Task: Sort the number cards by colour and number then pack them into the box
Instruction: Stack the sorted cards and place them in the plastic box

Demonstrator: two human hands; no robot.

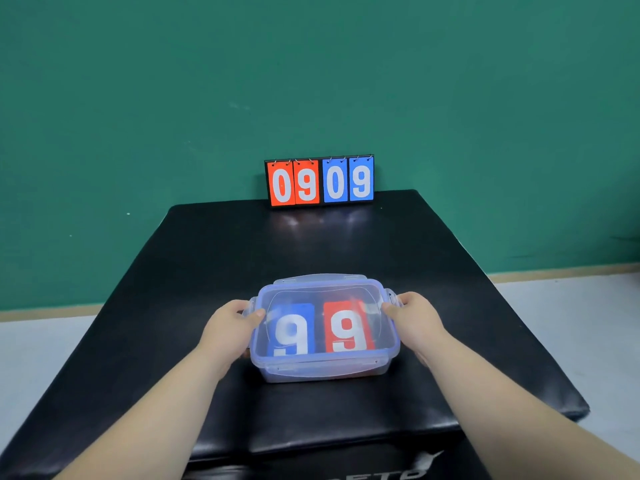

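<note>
Number cards (294, 337): packed and lying flat inside the clear box (322, 371), which sits at the near middle of the black padded top (242, 258). They form two stacks side by side, each showing a white 9 through the plastic.
Left hand (232, 329): grips the box's left end, with the thumb laid on the lid's edge and the fingers curled round the side by the left latch (250, 307). I judge this grip steadies that end and presses the lid down.
Blue stack (306, 315): fills the left half of the box, with its 9 upright to the person. It is kept apart from the red, which fits a sort by colour.
Lid (322, 289): translucent, and it looks seated on the rim all round. The far flap juts out level. I cannot tell whether any latch is snapped home.
Flip scoreboard (306, 183): stands upright at the far edge of the top against the green wall, well apart from the box. It reads 0 9 in red, then 0 9 in blue, and neither hand touches it.
Red stack (360, 308): fills the right half, just beside the blue and turned slightly askew. A 9 on top of both stacks suggests each was ordered by number.
Right hand (417, 318): mirrors the left, with the thumb on the lid's right edge and the fingers wrapped round the end at the right latch (391, 296). Holding both ends keeps the box from sliding on the slick top. Closing the side latches looks like the step in hand, with the packing nearly finished.
</note>
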